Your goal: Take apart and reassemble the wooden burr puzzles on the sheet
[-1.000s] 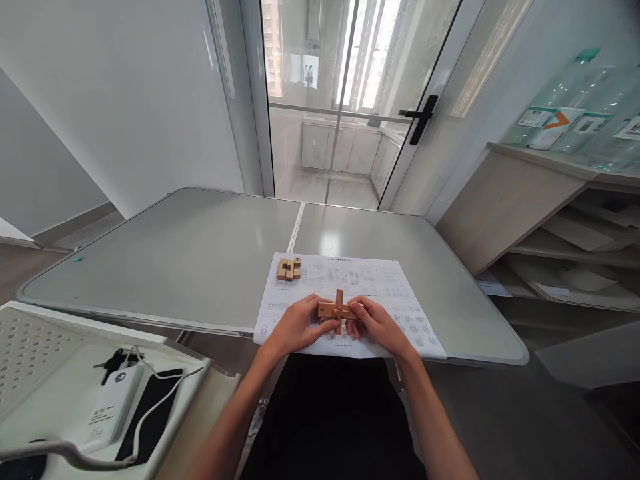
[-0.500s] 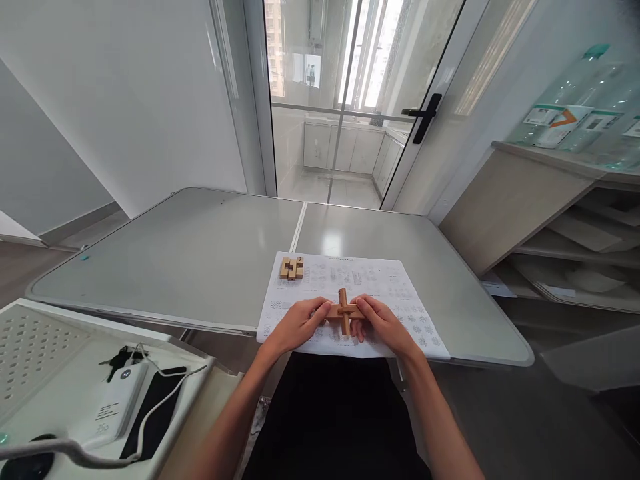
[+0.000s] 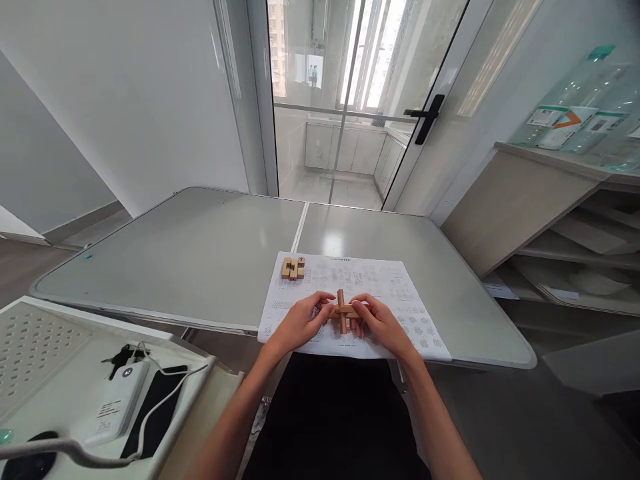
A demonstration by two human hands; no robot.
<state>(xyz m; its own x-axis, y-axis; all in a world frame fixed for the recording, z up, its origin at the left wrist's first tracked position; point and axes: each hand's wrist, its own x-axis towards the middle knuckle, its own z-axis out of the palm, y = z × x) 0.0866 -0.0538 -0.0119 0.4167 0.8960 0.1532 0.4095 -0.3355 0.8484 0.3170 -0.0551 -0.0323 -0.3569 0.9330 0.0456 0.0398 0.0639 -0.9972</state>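
Note:
A cross-shaped wooden puzzle [image 3: 342, 312], made of interlocked brown sticks, is held above the printed sheet [image 3: 360, 273]. My left hand [image 3: 306, 321] pinches the left end of its crosswise piece between thumb and fingers. On the other side, my right hand [image 3: 379, 321] grips the right end, its thumb on top and fingertips curled below. One round-looking stick points away from me through the middle of the cross. Lighter wooden puzzle pieces [image 3: 293, 269] lie grouped at the sheet's upper left corner, apart from both hands.
The sheet lies on a grey folding table [image 3: 175, 260]. At lower left, a white tray [image 3: 55, 373] holds a power bank [image 3: 117, 400], keys [image 3: 120, 360], a black phone-like slab and a cable. Plastic bottles [image 3: 565, 120] stand on the shelf unit at right. A glass door [image 3: 340, 147] is ahead.
The fingers of my left hand have lifted and arched a little around the puzzle's left end. The puzzle has shifted slightly left; the camera view moved a little.

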